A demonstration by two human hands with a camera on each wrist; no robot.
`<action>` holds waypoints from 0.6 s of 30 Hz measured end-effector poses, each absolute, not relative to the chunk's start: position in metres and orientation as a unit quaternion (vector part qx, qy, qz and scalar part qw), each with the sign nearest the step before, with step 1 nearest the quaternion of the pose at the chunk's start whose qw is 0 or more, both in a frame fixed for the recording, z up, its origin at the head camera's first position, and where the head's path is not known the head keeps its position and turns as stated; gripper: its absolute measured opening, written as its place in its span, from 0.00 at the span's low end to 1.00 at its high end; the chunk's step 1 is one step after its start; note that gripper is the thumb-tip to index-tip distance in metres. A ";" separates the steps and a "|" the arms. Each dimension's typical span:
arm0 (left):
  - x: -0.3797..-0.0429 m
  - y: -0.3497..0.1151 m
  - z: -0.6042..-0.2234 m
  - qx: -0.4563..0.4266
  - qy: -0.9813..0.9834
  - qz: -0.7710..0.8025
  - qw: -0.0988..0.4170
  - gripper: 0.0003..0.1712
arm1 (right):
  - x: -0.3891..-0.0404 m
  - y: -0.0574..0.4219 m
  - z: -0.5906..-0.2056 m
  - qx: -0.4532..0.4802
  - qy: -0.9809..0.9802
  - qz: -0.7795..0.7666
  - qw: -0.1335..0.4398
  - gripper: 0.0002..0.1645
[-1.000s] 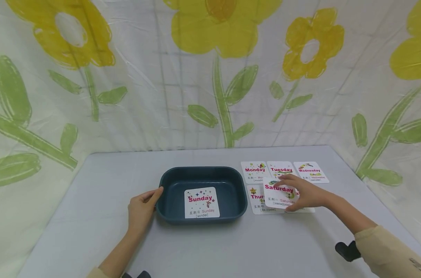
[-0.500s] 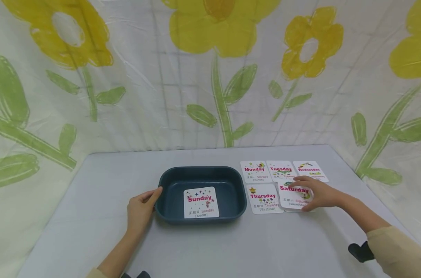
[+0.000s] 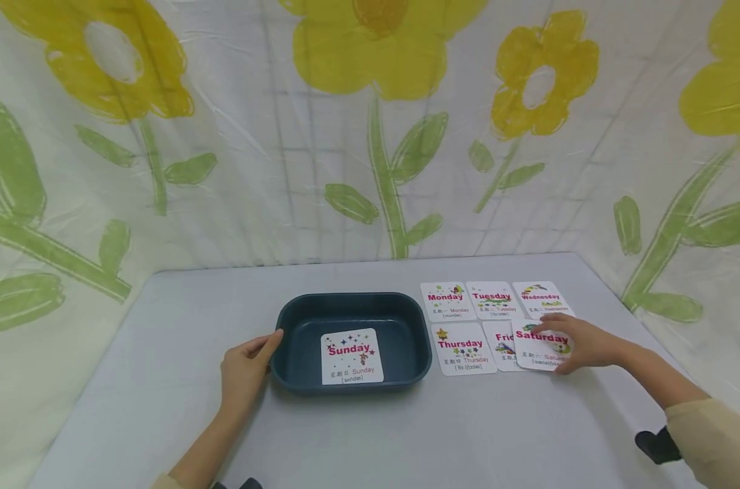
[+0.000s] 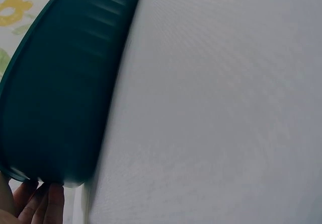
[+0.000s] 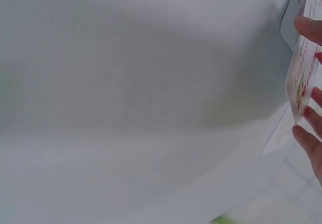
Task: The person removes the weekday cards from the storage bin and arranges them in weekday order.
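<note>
My right hand [image 3: 590, 346] holds the Saturday card [image 3: 538, 346] between thumb and fingers at its near and far edges. That card overlaps the right part of the Friday card [image 3: 498, 350], whose word is partly hidden. In the right wrist view the held card [image 5: 303, 75] appears nearly edge-on, with fingertips [image 5: 305, 137] along it. My left hand [image 3: 243, 370] grips the left end of a dark blue plastic basin [image 3: 352, 389], thumb at the rim. Inside the basin lies the Sunday card [image 3: 352, 358]. From the left wrist, the fingers [image 4: 53, 206] show against the basin's end.
Behind the held card, the Monday [image 3: 448, 302], Tuesday [image 3: 493, 301] and Wednesday [image 3: 541, 297] cards form a row. The Thursday card [image 3: 464, 350] lies left of Friday. A white table [image 3: 370, 448] carries everything, with a flower-printed cloth [image 3: 242, 170] behind it.
My right hand has carried the Saturday card rightward, from over Thursday and Friday to Friday's right side. Thursday and part of Friday are uncovered. The left hand stays on the basin.
</note>
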State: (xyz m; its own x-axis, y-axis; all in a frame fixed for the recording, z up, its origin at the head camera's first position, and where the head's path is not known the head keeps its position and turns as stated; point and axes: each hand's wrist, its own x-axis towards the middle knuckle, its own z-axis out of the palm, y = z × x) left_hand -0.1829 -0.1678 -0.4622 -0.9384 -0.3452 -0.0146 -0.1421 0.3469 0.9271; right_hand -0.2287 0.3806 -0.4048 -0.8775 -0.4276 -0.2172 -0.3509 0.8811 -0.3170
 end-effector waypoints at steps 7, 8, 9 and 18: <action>-0.183 -0.167 -0.461 0.148 -0.817 -0.550 0.089 0.31 | -0.228 0.398 -0.406 -0.190 0.962 -0.126 0.148 0.42; -0.183 -0.167 -0.461 0.149 -0.817 -0.551 0.088 0.30 | -0.228 0.400 -0.406 -0.188 0.963 -0.126 0.149 0.42; -0.183 -0.167 -0.461 0.149 -0.816 -0.551 0.088 0.30 | -0.228 0.402 -0.406 -0.187 0.962 -0.127 0.150 0.42; -0.182 -0.167 -0.460 0.154 -0.816 -0.548 0.095 0.28 | -0.231 0.413 -0.405 -0.168 0.963 -0.127 0.170 0.45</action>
